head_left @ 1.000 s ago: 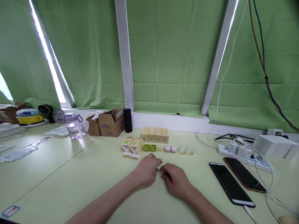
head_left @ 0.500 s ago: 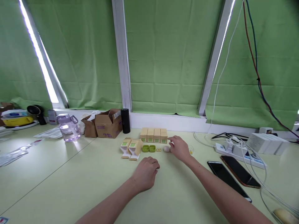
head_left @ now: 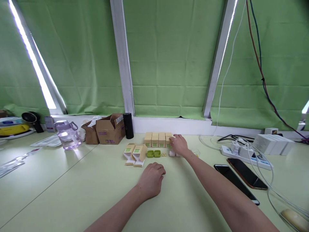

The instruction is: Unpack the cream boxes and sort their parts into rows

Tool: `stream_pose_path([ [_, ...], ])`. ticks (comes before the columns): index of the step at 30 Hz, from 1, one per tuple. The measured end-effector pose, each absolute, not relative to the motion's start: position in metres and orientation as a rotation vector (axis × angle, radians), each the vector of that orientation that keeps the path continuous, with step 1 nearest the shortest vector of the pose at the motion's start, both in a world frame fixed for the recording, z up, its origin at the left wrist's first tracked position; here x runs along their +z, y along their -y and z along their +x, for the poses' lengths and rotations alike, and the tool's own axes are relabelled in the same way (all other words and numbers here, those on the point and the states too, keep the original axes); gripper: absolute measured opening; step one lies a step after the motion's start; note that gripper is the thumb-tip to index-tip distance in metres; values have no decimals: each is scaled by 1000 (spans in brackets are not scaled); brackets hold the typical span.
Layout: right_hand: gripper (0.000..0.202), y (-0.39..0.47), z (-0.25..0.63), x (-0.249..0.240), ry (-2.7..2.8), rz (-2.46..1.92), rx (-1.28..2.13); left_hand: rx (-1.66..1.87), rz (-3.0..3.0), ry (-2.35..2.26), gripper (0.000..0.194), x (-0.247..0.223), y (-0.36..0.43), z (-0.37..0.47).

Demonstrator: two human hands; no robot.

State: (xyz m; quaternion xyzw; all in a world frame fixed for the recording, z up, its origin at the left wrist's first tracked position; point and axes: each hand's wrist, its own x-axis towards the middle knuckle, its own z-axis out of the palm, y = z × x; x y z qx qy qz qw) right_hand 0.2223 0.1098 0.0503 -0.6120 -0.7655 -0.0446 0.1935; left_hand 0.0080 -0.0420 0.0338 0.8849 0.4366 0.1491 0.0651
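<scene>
My right hand [head_left: 179, 144] reaches to the right end of a row of several small tan boxes [head_left: 154, 140]. Its fingers close on the edge of the rightmost small box [head_left: 168, 139], partly covering it. Below that hand lies a small pale cylinder [head_left: 172, 153], partly hidden. My left hand [head_left: 151, 180] rests on the table with its fingers curled and nothing visible in them. Ahead of it sit two green trays [head_left: 154, 154], a small yellowish piece with marks [head_left: 163, 154] and two opened tan boxes [head_left: 135, 154] with flaps facing me.
Two phones [head_left: 236, 182] lie to the right, near a white power strip [head_left: 246, 158] with tangled cables and white boxes [head_left: 272, 144]. At the back left stand a black cylinder [head_left: 128, 125], a cardboard carton [head_left: 109, 130] and a purple water bottle [head_left: 68, 135].
My right hand has moved from beside the pale cylinder up and slightly left onto the rightmost small box. My left hand stays put. The view has shifted slightly.
</scene>
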Motion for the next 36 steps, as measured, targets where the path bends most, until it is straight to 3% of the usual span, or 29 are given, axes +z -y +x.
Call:
stream_pose_path([
  [12,30,-110,226,49,1960,-1659,91,478,2689,-1310,22,30,40,8],
  [22,45,-35,228,79,1780,-1300,185,471,2679,-1335,22,33,41,10],
  [29,54,33,217,45,1838,-1264,482,535,2657,-1344,23,31,40,9],
  [36,56,39,231,19,1743,-1260,654,529,2657,-1343,21,31,37,9],
])
